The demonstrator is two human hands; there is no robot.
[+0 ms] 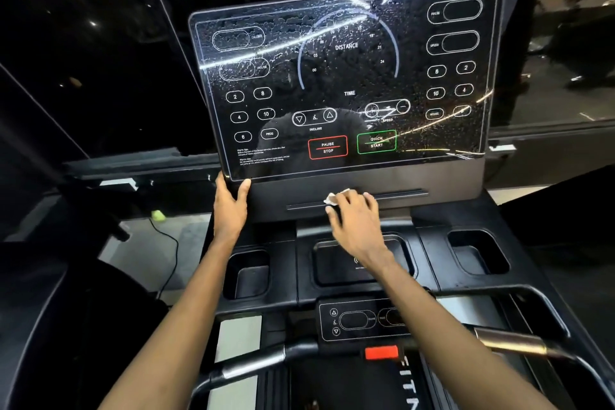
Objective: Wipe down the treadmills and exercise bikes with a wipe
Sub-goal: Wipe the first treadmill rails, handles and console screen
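Right hand (354,215): fingers bent over a small crumpled white wipe (336,197), pressing it onto the narrow dark ledge (399,194) that runs beneath the display. Part of the wipe shows past the fingertips.

Left hand (229,205): gripping the lower left corner of the glossy black treadmill display panel (349,76), thumb at its bottom edge, fingers up its left side.

The panel stands tilted back, white markings legible. A red-outlined PAUSE/STOP button (328,147) and a green-outlined QUICK START button (376,142) sit side by side near its bottom. Fine droplets cover much of the upper and middle glass.

Below the hands, a recessed black centre tray (332,265) lies between two black cup wells, left (248,276) and right (479,253). Nearer the person are a small black control pad (356,319), a red rectangular tab (381,352) just below it, and a black handlebar with a silver grip (512,341) at the right.

On the floor to the left, a small yellow-green object (158,215) lies beside a black cable (168,243).
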